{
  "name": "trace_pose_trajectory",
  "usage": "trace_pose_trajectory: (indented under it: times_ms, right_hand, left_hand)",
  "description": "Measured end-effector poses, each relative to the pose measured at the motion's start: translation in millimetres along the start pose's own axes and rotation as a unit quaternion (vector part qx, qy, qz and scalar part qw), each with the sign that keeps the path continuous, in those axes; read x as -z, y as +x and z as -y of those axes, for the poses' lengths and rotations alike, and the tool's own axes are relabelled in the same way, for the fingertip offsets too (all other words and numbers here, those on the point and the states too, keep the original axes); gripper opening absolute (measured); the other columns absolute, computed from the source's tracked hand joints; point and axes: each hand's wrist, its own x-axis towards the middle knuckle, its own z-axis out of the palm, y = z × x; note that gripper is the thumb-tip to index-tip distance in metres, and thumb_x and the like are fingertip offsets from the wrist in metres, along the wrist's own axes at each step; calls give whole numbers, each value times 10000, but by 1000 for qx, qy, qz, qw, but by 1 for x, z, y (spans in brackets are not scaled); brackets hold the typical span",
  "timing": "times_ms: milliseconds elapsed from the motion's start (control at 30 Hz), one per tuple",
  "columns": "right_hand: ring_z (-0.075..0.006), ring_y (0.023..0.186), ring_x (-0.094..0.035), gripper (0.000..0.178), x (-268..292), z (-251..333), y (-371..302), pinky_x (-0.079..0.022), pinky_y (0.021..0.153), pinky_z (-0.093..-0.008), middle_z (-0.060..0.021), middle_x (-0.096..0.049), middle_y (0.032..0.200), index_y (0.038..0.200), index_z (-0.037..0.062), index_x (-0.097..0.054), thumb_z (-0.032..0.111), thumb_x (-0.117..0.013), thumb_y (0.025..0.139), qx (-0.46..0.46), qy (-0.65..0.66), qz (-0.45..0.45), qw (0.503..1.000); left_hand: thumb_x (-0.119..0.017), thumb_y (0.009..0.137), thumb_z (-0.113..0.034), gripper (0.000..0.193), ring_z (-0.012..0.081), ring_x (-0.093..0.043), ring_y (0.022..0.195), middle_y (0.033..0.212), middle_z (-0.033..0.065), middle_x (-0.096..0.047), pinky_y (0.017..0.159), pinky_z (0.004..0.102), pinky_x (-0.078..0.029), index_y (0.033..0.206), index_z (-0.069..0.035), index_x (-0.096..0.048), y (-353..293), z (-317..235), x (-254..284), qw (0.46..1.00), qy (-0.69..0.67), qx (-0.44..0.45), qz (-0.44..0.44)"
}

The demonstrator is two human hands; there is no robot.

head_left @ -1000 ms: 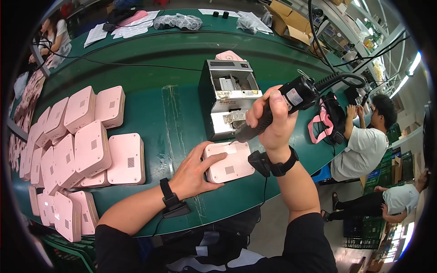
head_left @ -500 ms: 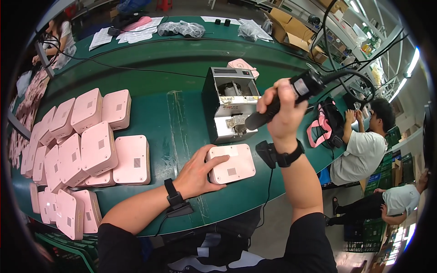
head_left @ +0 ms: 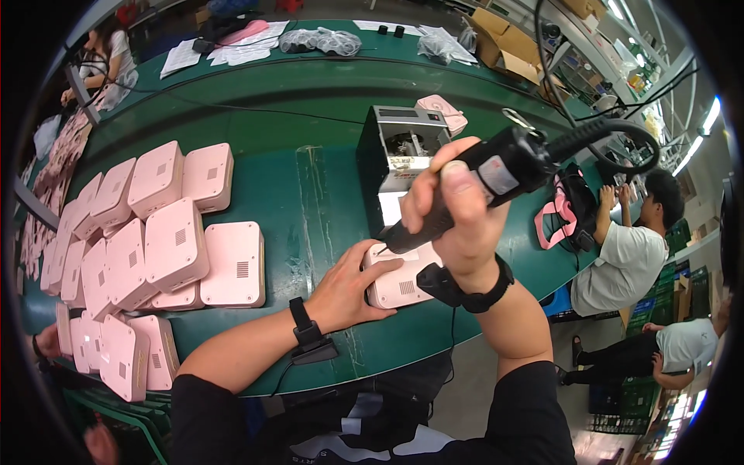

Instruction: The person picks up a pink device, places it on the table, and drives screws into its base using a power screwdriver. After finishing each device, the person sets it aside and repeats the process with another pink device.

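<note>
My right hand point(head_left: 463, 205) is wrapped round a black electric screwdriver point(head_left: 502, 172) with a thick cord. Its bit points down to the far left corner of a pale pink plastic case point(head_left: 404, 290); whether it touches a screw there is too small to tell. My left hand point(head_left: 341, 287) grips the left side of that case, thumb at the near edge and fingers over the top. The case lies flat on the green table, vent slots up, partly hidden by my right hand. Just beyond stands a black and silver screw feeder point(head_left: 404, 180), its front partly covered by the screwdriver.
Several similar pink cases point(head_left: 177, 244) are piled on the left. Another person's hand point(head_left: 49, 341) is beside the lowest ones. A pink part point(head_left: 443, 112) sits behind the feeder. On the right lies a black and pink strap bundle point(head_left: 559, 217) near a seated co-worker point(head_left: 624, 244).
My right hand has brought the screwdriver left and down from beside the feeder to the case's corner. My left hand still holds the case. Another person's hands have appeared at the lower left.
</note>
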Motion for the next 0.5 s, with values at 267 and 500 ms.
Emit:
trace_pose_trajectory:
  times_ms: [267,500]
  right_hand:
    - [-62,672,-421,237,-23,-9,-6,-385,583,-250,29,-459,712,932,12,-552,171,-690,824,1,56,-28,998]
    - [-76,660,-430,255,-13,-7,-17,-375,571,-277,15,-481,701,877,23,-511,185,-698,817,5,-27,-21,999]
  left_hand:
    - [-912,521,-180,722,411,-534,1088,1179,213,-519,923,456,-472,1149,-34,-587,-14,-11,-8,996,84,8,-32]
    - [-923,569,-206,698,443,-549,1052,1132,240,-539,900,488,-468,1164,-20,-609,-4,-29,-15,996,87,-15,-34]
